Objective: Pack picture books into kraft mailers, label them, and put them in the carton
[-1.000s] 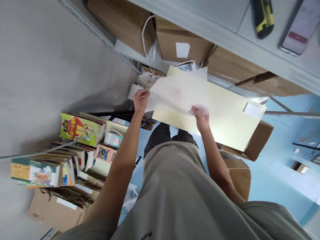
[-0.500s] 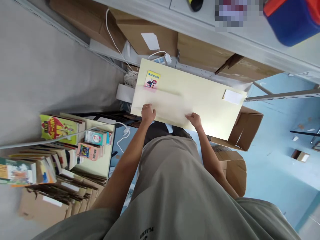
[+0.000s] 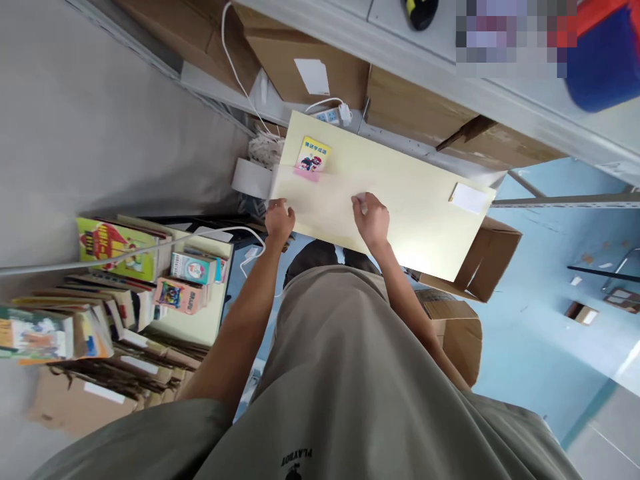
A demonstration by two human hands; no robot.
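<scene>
A translucent, whitish sheet (image 3: 325, 200) stretches between my two hands over the pale yellow tabletop (image 3: 420, 207). Its far edge overlaps the lower part of a small yellow-and-white book (image 3: 313, 155), tinting it pink. My left hand (image 3: 280, 220) is closed at the sheet's left end, by the table's near left corner. Fingers curled, my right hand (image 3: 371, 219) pinches the sheet's right end above the middle of the table. A white card or pad (image 3: 467, 197) lies near the table's right end.
Stacks of books (image 3: 117, 250) stand on a second table at the left, a white cable (image 3: 200, 233) crossing above. Cardboard boxes (image 3: 417, 100) line the shelf behind the table, near a power strip (image 3: 327, 117). An open carton (image 3: 493, 260) sits at the right.
My left hand has moved slightly left. My right hand has shifted left and away from my body, turning more closed, and the sheet has moved left with them. The camera view has shifted slightly.
</scene>
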